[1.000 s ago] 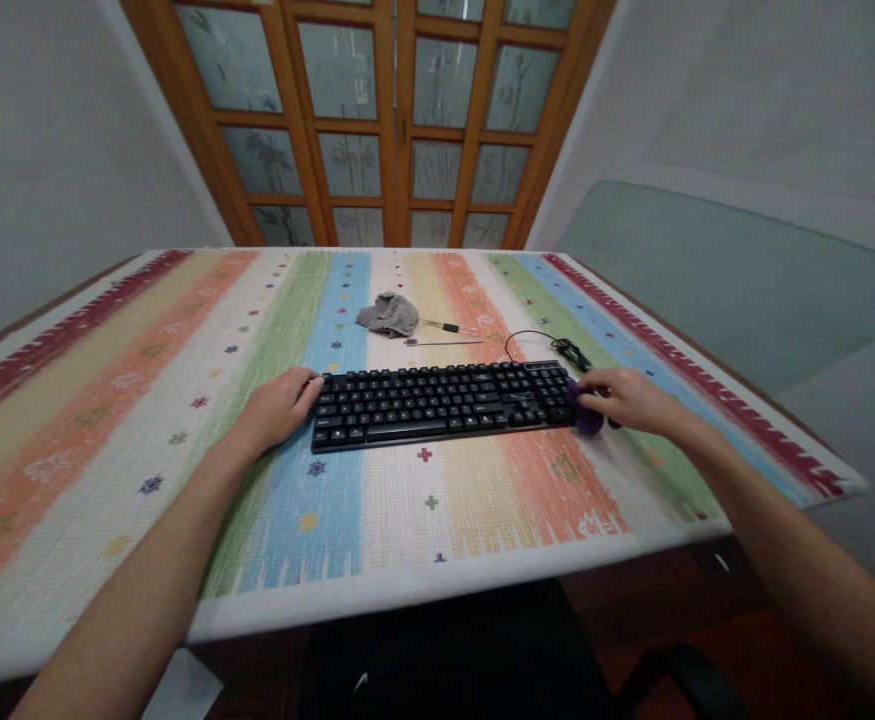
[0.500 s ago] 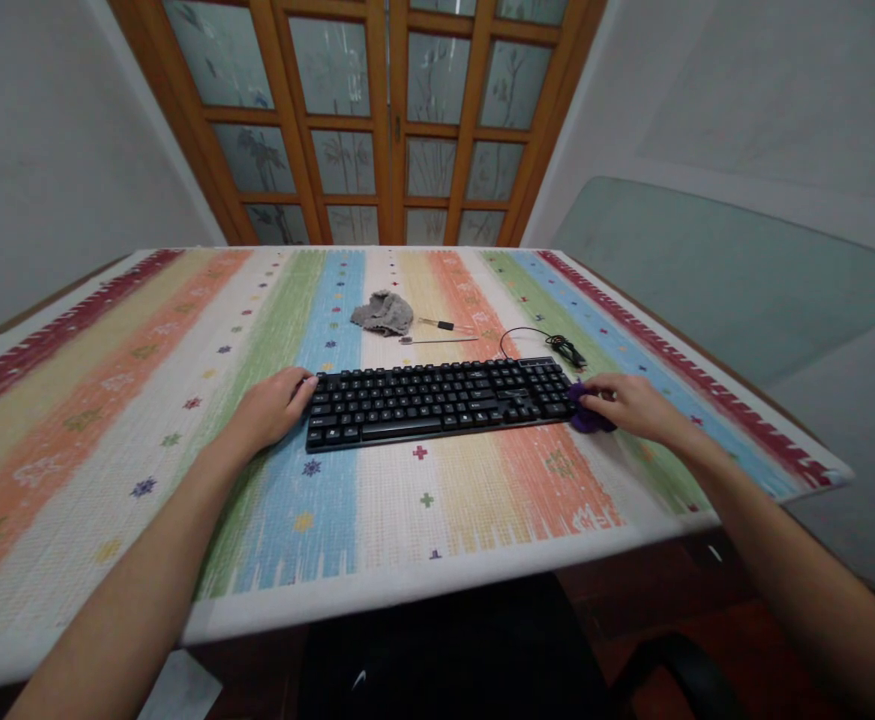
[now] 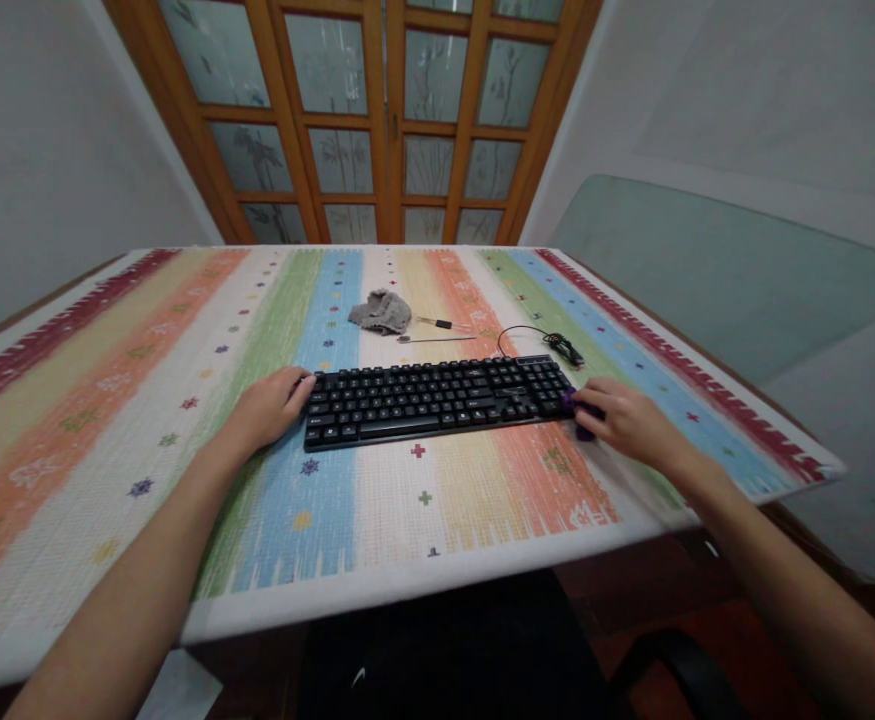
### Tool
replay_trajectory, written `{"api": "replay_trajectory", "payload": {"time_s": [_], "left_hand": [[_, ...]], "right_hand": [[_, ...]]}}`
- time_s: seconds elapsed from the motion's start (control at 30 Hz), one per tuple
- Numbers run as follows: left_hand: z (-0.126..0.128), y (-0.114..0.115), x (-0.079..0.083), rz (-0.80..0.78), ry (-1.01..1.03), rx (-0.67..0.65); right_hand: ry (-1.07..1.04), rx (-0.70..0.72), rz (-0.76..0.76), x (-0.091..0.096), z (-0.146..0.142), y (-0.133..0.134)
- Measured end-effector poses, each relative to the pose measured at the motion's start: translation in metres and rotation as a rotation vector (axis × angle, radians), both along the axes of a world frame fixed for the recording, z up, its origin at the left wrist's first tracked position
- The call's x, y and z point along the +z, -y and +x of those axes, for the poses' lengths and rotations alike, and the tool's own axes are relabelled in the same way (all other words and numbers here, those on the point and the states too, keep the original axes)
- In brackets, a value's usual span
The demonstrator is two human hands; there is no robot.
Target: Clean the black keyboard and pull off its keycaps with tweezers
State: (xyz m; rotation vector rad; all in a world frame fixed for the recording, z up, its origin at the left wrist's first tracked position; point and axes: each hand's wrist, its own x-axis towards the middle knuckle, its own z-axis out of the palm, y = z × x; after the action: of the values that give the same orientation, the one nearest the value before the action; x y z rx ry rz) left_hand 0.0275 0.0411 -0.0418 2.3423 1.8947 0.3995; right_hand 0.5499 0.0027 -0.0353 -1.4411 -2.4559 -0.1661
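A black keyboard (image 3: 437,398) lies flat on the striped tablecloth. At its left end my left hand (image 3: 270,405) grips the edge, thumb by the upper left corner and the other fingers mostly hidden. My right hand (image 3: 623,418) is closed on a small purple cloth (image 3: 585,428), pressing it against the keyboard's right end. Part of the cloth is covered by the fingers. The keyboard's black cable (image 3: 564,348) is bundled just behind its right end.
Behind the keyboard lie a crumpled grey cloth (image 3: 381,312), a small brush with a black grip (image 3: 443,324) and a thin rod-like tool (image 3: 437,339). The striped tablecloth (image 3: 257,520) covers the table. Wooden glazed doors (image 3: 384,120) stand beyond it.
My right hand has shifted slightly along the keyboard's right end and now covers more of the purple cloth. My left hand stays on the left end.
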Motion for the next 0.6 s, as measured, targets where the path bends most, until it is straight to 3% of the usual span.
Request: {"api": "replay_trajectory", "payload": {"time_s": [0.13,0.27,0.47,0.6], "left_hand": [[0.000,0.000,0.000,-0.001,-0.004,0.001],[0.000,-0.001,-0.001,0.003,-0.006,0.001],[-0.001,-0.001,-0.002,0.006,-0.010,0.000],[-0.003,-0.003,-0.004,0.014,-0.006,-0.015]], "right_hand": [[0.059,0.127,-0.110,0.011,-0.003,0.005],[-0.007,0.066,-0.066,0.020,-0.010,0.005],[0.029,-0.136,0.037,0.003,-0.021,0.000],[0.035,-0.101,0.057,-0.008,-0.028,-0.001]]}}
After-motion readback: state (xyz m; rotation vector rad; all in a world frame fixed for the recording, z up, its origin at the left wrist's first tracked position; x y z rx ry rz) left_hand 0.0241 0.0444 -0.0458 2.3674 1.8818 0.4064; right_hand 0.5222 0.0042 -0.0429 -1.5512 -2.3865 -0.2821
